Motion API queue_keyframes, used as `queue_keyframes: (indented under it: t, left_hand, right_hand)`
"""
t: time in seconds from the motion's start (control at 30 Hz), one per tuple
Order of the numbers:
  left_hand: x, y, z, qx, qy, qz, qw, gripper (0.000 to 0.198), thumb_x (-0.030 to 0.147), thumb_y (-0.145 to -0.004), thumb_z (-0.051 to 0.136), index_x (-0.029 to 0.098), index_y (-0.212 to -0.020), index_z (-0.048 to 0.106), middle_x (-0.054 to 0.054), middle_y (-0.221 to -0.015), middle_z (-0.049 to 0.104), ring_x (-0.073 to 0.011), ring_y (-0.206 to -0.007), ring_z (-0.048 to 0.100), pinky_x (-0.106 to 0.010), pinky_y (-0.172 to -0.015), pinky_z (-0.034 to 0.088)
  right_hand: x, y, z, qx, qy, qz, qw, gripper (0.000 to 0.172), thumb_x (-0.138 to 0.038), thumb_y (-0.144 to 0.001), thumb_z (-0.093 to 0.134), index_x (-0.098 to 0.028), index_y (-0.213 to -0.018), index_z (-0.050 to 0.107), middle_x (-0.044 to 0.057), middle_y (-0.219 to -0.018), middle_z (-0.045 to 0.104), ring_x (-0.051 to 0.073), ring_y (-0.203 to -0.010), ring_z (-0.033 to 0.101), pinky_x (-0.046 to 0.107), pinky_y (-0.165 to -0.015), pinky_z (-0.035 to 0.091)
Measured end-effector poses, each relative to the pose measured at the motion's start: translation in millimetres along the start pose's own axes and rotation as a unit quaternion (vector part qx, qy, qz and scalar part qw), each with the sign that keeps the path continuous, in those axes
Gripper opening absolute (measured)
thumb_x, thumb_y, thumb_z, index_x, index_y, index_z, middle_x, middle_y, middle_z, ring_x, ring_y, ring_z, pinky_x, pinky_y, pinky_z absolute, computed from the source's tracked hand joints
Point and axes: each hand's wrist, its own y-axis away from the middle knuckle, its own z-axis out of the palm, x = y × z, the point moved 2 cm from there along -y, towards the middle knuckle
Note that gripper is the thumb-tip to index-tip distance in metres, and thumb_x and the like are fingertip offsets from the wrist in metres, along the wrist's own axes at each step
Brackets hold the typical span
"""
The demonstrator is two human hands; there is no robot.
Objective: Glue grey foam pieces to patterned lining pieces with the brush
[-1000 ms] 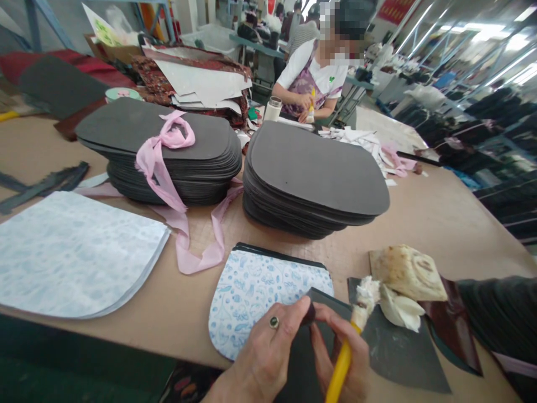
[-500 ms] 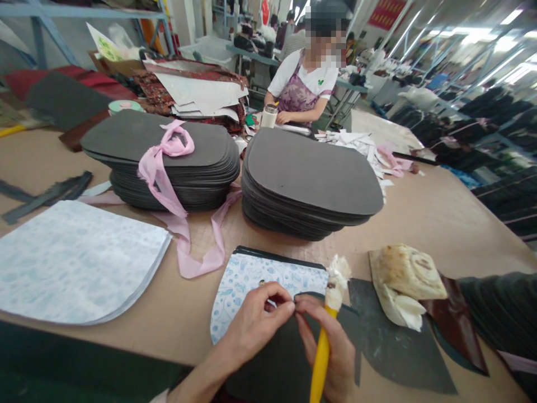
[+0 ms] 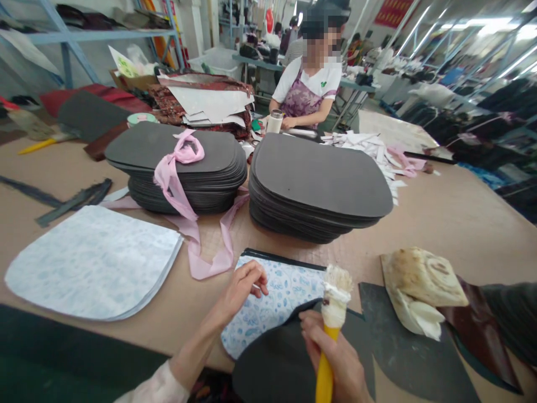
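Observation:
My right hand holds a glue brush with a yellow handle and white-caked bristles pointing up. Its thumb and fingertips also pinch the edge of a dark grey curved sheet at the table's near side. Beneath that edge lies a sheet with a blue leafy print and a black strip along its far side. Over the left part of the print, my left hand is empty, its fingers loosely bent and apart from the thumb. Whether it touches the print I cannot tell.
Two tall stacks of dark sheets, one tied with pink ribbon and one untied, stand ahead. Pale printed sheets lie left. A glue-stained block rests right. Across the table a person works beside a jar.
My left hand has let go near the right hand and moved left and up over the print. My right hand keeps the brush. The view has shifted slightly.

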Motion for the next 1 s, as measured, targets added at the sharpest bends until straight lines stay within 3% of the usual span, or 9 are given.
queue_keyframes:
  t: [0.13, 0.27, 0.47, 0.6, 0.7, 0.83, 1.0]
  left_hand:
    - [7, 16, 13.5, -0.071, -0.031, -0.003, 0.997, 0.023, 0.038, -0.072, 0.056, 0.016, -0.073, 0.053, 0.002, -0.068, 0.051, -0.0119, -0.063, 0.048, -0.023, -0.058, 0.036]
    - [-6, 18, 22.8, -0.09, -0.055, -0.03, 0.994, 0.014, 0.028, -0.07, 0.053, 0.017, -0.064, 0.047, 0.006, -0.055, 0.04, -0.0098, -0.054, 0.039, -0.022, -0.051, 0.028]
    - [-15, 11, 22.9, -0.074, -0.043, -0.039, 0.996, 0.022, 0.038, -0.074, 0.048, 0.02, -0.065, 0.038, 0.009, -0.052, 0.032, -0.0081, -0.047, 0.03, -0.022, -0.046, 0.022]
    - [-24, 6, 28.1, -0.066, -0.034, -0.051, 0.996, 0.024, 0.039, -0.072, 0.049, 0.02, -0.063, 0.038, 0.009, -0.048, 0.034, -0.0083, -0.044, 0.031, -0.022, -0.044, 0.023]
    - [-35, 1, 24.8, -0.027, -0.038, -0.055, 0.997, 0.02, 0.037, -0.07, 0.048, 0.02, -0.062, 0.04, 0.007, -0.048, 0.037, -0.0094, -0.045, 0.035, -0.022, -0.045, 0.025]
    - [-47, -6, 12.3, 0.028, -0.041, -0.063, 0.997, 0.019, 0.037, -0.07, 0.045, 0.02, -0.065, 0.041, 0.007, -0.05, 0.038, -0.0102, -0.047, 0.039, -0.022, -0.047, 0.031]
    - [-54, -14, 13.4, 0.019, -0.045, -0.075, 0.996, 0.013, 0.027, -0.072, 0.049, 0.018, -0.065, 0.044, 0.007, -0.052, 0.042, -0.009, -0.045, 0.042, -0.022, -0.046, 0.034]
  right_hand:
    - [2, 0, 7, -0.005, 0.001, -0.013, 1.0, 0.027, -0.016, -0.086, 0.048, -0.021, -0.111, 0.056, 0.006, -0.096, 0.069, 0.016, -0.082, 0.068, 0.024, -0.072, 0.057]
    - [0, -5, 13, -0.046, -0.023, -0.022, 0.998, 0.029, -0.014, -0.087, 0.045, -0.02, -0.114, 0.053, 0.008, -0.102, 0.066, 0.017, -0.087, 0.066, 0.026, -0.076, 0.056]
    - [-6, -17, 16, -0.038, -0.023, -0.011, 0.999, 0.025, -0.013, -0.086, 0.046, -0.017, -0.11, 0.052, 0.008, -0.091, 0.065, 0.016, -0.08, 0.066, 0.023, -0.068, 0.055]
    - [-13, -19, 16, -0.094, -0.025, -0.01, 0.995, 0.023, -0.011, -0.086, 0.044, -0.017, -0.104, 0.055, 0.006, -0.078, 0.062, 0.015, -0.069, 0.061, 0.023, -0.06, 0.052]
    - [-20, -17, 13, -0.121, -0.023, -0.027, 0.992, 0.022, -0.01, -0.086, 0.04, -0.016, -0.1, 0.057, 0.007, -0.076, 0.061, 0.016, -0.067, 0.059, 0.026, -0.059, 0.049]
    - [-27, -17, 3, -0.099, -0.03, -0.073, 0.992, 0.022, -0.013, -0.089, 0.037, -0.016, -0.097, 0.058, 0.006, -0.073, 0.063, 0.014, -0.066, 0.06, 0.025, -0.061, 0.05]
    - [-30, -17, -8, -0.055, 0.007, -0.081, 0.995, 0.021, -0.017, -0.091, 0.038, -0.021, -0.091, 0.059, 0.005, -0.073, 0.066, 0.015, -0.071, 0.064, 0.025, -0.068, 0.052]
